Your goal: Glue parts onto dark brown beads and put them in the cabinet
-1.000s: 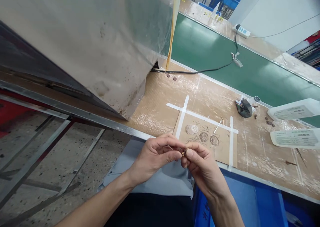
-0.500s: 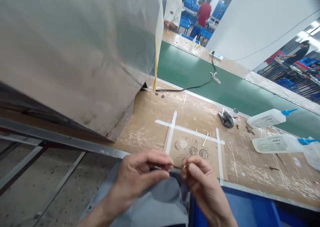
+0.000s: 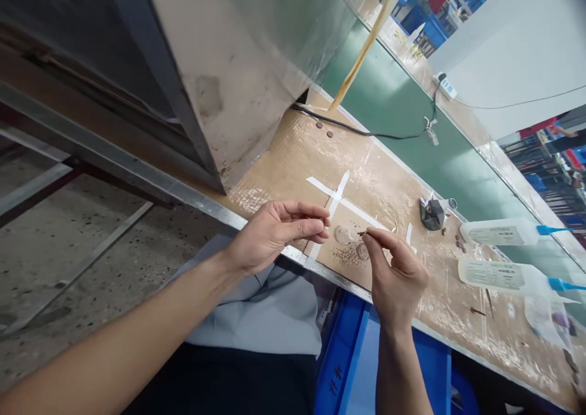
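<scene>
My left hand [image 3: 279, 232] is above the near edge of the bench, thumb and fingertips closed in a pinch. What lies between them, if anything, is too small to make out. To its right, my right hand [image 3: 397, 270] pinches a small dark piece [image 3: 361, 233] between thumb and forefinger, pointing left. Just beyond is a small clear round dish [image 3: 343, 234] on a brown cardboard sheet [image 3: 326, 253]. Dark grains [image 3: 344, 255] are scattered over the sheet. A second small round dish [image 3: 363, 251] is partly covered by my right hand.
White tape [image 3: 344, 204] crosses the cardboard's edges. Two bottles with blue nozzles, one nearer [image 3: 499, 274] and one farther [image 3: 501, 232], lie on the right. A black crumpled thing [image 3: 431, 213] sits behind. A large sheet-covered box [image 3: 247, 79] stands left; blue crates [image 3: 348, 354] are below.
My view has tilted and shifted. My hands have moved farther apart and over the bench edge. The right hand now covers part of the cardboard, with the dark piece in its pinch.
</scene>
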A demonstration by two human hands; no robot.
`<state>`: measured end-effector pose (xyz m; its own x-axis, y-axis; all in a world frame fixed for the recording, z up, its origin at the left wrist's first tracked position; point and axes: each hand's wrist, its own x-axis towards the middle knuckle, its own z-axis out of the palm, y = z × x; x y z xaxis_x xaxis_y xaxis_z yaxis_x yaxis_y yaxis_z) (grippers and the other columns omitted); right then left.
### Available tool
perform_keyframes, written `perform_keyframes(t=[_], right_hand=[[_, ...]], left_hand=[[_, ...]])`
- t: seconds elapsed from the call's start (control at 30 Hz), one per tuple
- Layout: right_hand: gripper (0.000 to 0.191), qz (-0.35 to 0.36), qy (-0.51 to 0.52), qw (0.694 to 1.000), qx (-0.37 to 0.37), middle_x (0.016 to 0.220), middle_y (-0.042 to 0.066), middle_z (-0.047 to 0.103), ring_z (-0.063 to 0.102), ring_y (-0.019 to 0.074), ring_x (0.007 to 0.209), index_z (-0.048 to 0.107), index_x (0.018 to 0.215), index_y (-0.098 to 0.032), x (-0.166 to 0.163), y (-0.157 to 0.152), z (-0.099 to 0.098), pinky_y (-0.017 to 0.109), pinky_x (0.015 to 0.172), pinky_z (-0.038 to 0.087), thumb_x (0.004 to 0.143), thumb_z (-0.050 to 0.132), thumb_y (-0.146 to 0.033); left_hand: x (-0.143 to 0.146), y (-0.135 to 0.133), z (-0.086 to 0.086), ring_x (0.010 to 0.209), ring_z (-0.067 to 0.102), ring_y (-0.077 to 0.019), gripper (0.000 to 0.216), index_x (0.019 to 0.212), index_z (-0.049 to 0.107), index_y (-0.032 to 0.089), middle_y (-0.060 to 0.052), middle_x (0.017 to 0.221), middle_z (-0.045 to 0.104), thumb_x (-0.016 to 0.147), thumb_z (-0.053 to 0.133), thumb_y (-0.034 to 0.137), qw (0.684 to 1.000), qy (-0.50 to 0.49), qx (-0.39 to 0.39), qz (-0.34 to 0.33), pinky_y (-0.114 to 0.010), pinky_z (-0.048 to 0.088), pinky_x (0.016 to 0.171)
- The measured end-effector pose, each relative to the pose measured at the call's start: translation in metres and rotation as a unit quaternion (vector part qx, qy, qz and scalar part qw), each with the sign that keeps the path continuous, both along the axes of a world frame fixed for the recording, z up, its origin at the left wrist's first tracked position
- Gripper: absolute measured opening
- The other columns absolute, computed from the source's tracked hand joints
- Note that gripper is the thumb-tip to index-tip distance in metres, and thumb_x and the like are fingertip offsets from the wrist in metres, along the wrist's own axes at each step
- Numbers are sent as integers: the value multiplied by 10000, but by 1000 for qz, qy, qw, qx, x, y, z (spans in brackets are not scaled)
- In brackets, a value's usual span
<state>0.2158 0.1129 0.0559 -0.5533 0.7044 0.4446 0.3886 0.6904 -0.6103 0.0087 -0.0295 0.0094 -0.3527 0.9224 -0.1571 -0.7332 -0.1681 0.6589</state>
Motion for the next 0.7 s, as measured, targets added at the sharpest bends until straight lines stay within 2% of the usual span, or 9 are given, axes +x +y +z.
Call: perform_keyframes(t=[0.2, 0.4, 0.7], right_hand=[[92, -1, -17, 999, 45, 1090, 31, 895, 838, 264, 961, 916, 1157, -298, -2, -6, -4, 415, 926, 644, 1126, 837, -334], [113, -5, -40, 997, 68, 1078, 33, 889, 817, 252, 915, 903, 1143, -279, -2, -9, -6, 422, 914, 638, 1145, 815, -351], [90, 5, -49, 995, 89, 1114, 34, 888, 838, 269, 978, 898, 1162, -295, 0, -11, -7, 447, 958, 663, 1150, 815, -330]], left_hand=[[0, 0, -3, 925, 849, -189, 266, 1109, 933, 161, -105, 1107, 890, 893, 1048, 265, 1000, -10, 20, -7, -313, 706, 919], [-1, 0, -2, 925, 848, -169, 228, 1120, 931, 164, -81, 1090, 880, 923, 1023, 230, 999, -19, 40, -8, -270, 689, 887], [-1, 0, -1, 932, 831, -174, 239, 1118, 927, 140, -97, 1065, 881, 919, 1021, 233, 999, -14, 34, -12, -274, 679, 885]])
